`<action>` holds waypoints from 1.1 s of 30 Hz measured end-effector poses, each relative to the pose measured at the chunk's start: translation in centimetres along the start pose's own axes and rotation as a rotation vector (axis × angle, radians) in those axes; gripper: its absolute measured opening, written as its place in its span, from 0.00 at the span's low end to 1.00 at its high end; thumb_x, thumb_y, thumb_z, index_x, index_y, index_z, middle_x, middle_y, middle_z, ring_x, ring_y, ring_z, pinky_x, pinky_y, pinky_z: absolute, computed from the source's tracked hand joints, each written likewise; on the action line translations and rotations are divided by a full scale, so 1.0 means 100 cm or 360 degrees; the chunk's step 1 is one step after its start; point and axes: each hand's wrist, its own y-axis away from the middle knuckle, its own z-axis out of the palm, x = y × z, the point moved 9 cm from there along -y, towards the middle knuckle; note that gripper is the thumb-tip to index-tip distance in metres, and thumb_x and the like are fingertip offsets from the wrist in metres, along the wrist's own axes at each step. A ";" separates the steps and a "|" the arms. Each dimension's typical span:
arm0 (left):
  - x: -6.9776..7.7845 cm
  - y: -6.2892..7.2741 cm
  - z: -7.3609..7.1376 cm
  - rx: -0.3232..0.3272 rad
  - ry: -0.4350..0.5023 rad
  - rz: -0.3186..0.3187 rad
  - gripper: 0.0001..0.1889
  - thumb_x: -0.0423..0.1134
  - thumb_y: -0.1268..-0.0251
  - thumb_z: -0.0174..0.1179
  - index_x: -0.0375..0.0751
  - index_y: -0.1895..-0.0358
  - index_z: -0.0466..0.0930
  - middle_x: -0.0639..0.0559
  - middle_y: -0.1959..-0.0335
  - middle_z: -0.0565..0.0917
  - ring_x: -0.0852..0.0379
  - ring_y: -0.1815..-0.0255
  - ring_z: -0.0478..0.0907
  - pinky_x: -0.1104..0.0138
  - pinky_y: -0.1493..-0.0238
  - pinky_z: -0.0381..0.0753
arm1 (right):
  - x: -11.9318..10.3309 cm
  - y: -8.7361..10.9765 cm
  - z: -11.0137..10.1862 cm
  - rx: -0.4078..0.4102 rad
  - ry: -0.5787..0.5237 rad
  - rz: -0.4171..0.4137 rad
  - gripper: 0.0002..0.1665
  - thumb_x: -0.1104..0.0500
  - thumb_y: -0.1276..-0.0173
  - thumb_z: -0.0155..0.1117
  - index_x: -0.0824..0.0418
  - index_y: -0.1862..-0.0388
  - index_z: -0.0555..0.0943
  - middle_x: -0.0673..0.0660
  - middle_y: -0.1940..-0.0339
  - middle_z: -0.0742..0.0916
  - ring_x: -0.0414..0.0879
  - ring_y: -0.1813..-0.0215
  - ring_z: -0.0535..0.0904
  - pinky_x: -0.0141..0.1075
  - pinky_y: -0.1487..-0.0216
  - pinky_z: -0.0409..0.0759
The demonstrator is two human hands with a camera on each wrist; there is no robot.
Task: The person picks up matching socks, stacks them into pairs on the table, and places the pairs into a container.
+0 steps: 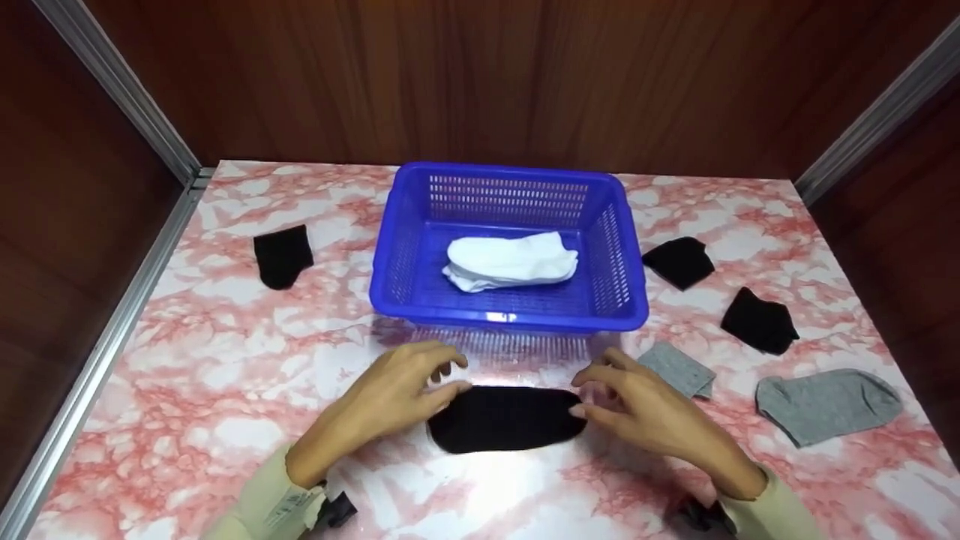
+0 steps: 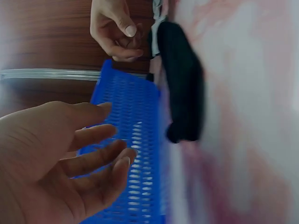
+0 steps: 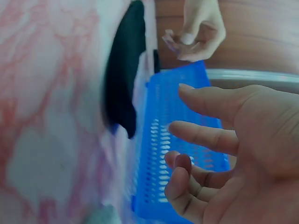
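Observation:
A black sock (image 1: 507, 421) lies flat and lengthwise on the table in front of the basket. My left hand (image 1: 397, 386) hovers at the sock's left end, fingers loosely bent. Over its other end is my right hand (image 1: 637, 405), thumb and fingers spread apart. Both wrist views show a gap between the black sock (image 2: 182, 84) and the hands, and neither hand holds anything. White socks (image 1: 514, 259), stacked together, lie inside the blue plastic basket (image 1: 510, 321) just beyond the hands.
One folded black sock (image 1: 283, 256) lies at the left. Right of the basket are two more black socks, one nearer (image 1: 759, 322) and one farther (image 1: 679, 261). A grey sock (image 1: 829, 405) and a folded grey one (image 1: 677, 369) lie right. Wooden panels (image 1: 480, 82) enclose the marbled table.

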 end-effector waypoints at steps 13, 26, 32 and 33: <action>0.000 -0.035 -0.079 0.0623 0.0006 0.0181 0.12 0.38 0.28 0.67 0.36 0.48 0.85 0.44 0.62 0.87 0.51 0.64 0.83 0.65 0.64 0.87 | 0.002 0.016 -0.083 0.0378 -0.0004 -0.0171 0.19 0.71 0.38 0.75 0.55 0.51 0.88 0.47 0.57 0.89 0.34 0.58 0.81 0.30 0.57 0.84; -0.092 -0.080 -0.106 0.0755 0.0016 -0.0345 0.21 0.42 0.28 0.66 0.36 0.37 0.82 0.34 0.31 0.74 0.39 0.28 0.71 0.50 0.22 0.70 | 0.086 0.028 -0.156 0.0810 -0.0095 0.0229 0.13 0.65 0.33 0.75 0.60 0.50 0.88 0.40 0.52 0.85 0.21 0.51 0.79 0.12 0.49 0.76; -0.124 -0.093 -0.103 0.0689 0.0076 -0.0563 0.29 0.43 0.26 0.63 0.32 0.27 0.72 0.34 0.29 0.71 0.37 0.27 0.72 0.49 0.21 0.69 | 0.155 0.037 -0.157 0.0706 -0.0080 0.0587 0.29 0.50 0.26 0.70 0.62 0.33 0.80 0.62 0.35 0.82 0.37 0.40 0.80 0.07 0.52 0.68; -0.127 -0.096 -0.101 0.0665 0.0084 -0.0596 0.31 0.43 0.26 0.62 0.32 0.25 0.70 0.33 0.28 0.70 0.37 0.27 0.72 0.49 0.21 0.69 | 0.165 0.039 -0.156 0.0691 -0.0071 0.0626 0.31 0.49 0.26 0.70 0.62 0.31 0.79 0.66 0.32 0.80 0.45 0.38 0.81 0.07 0.53 0.67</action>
